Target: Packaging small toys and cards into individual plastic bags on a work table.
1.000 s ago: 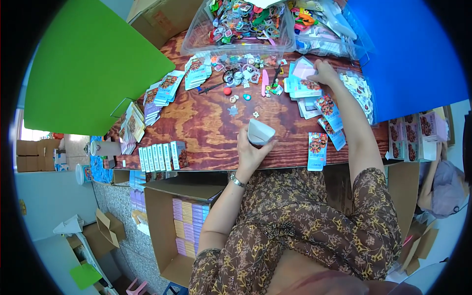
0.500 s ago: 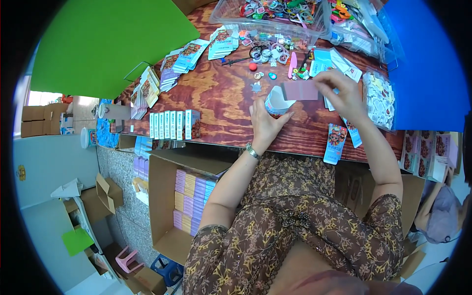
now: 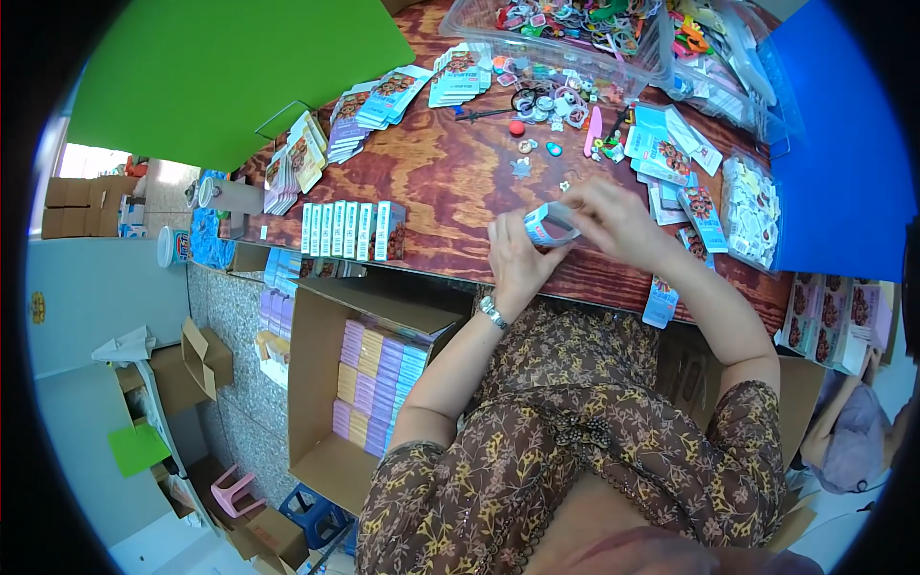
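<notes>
Close to the table's near edge, my left hand (image 3: 517, 254) is wrapped round a small light-blue and white carton (image 3: 549, 225). The carton is tilted, with its open end facing up and to the right. At that open end is my right hand (image 3: 613, 220), fingers curled together against the rim; what they pinch, if anything, is hidden. Beyond the hands lie small loose trinkets, among them a red ball (image 3: 517, 127), a teal oval piece (image 3: 554, 149) and a pink toy knife (image 3: 594, 129).
A row of upright cartons (image 3: 353, 230) stands at left, with fanned stacks of flat cartons (image 3: 391, 96) behind. Clear bins of trinkets (image 3: 565, 48) are at the back. To the right lie a bag of white pieces (image 3: 750, 213), loose flat cartons (image 3: 704, 218) and a blue panel (image 3: 839, 144).
My right hand has come left and down to the carton's opening. The purple card it held out is no longer seen apart from the carton. The view has shifted slightly.
</notes>
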